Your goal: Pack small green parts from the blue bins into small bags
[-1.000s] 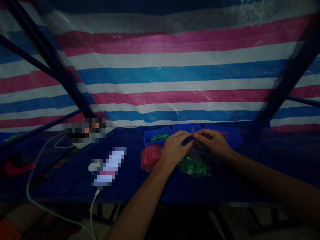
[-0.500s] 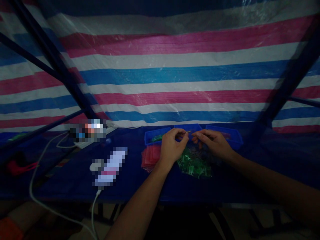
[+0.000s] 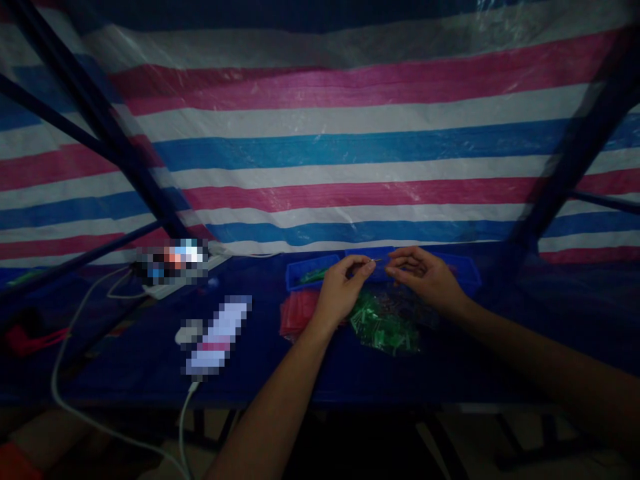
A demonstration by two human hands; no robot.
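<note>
My left hand is closed in a pinch on a small thin piece, too small to name, which points toward the other hand. Just to its right, my right hand has its thumb and forefinger apart, fingers half curled near the piece's tip; nothing shows between them. Below the hands lies a heap of green clear packets, with darker packets beside it. A stack of red packets is partly covered by my left hand and wrist. Behind are blue bins, the left bin with green items inside.
A phone-like device, blurred out, lies on the blue table with a white cable. A power strip sits at the back left. Dark metal posts and a striped sheet stand behind. Someone's limb shows lower left.
My right hand has lifted slightly, and its forefinger has risen away from the thumb. My left hand keeps its pinch on the thin piece. The whole view has shifted a little.
</note>
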